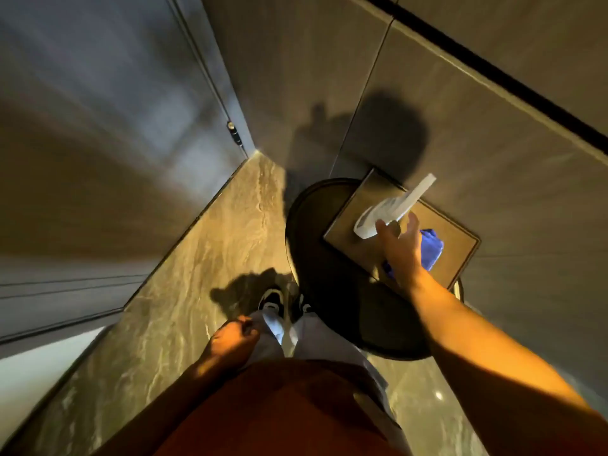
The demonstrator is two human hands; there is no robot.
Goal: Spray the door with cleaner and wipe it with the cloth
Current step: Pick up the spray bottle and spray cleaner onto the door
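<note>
You stand in a narrow corridor. The marble floor [204, 258] runs as one strip from lower left toward the centre of the frame, and it closes into a corner just above centre. The door [108, 103] fills the upper left, with one small dark fitting [234, 131] on its edge near that corner. The panelled wall [493, 133] fills the upper right. Open floor lies only on the left of your legs; the right side is taken up by one round dark table [316, 258], which stands against the wall.

On that table sits one square tray [460, 258] with a raised rim. In the tray lie two things: one white spray bottle [391, 205] and one blue cloth [431, 246]. The bottle's nozzle points toward the upper right, past the tray's far edge. The cloth lies just right of your right wrist and is partly hidden by it.

Your right hand [399, 245] reaches over the tray, and its thumb and fingers touch the bottle's trigger end. The blur does not let you tell whether the grip is closed around it. Your left hand [232, 340] hangs beside your left thigh at lower centre, its fingers curled loosely and holding nothing.

Two dark shoes [273, 299] show below the table's near rim. Both task items are well apart from the door.
</note>
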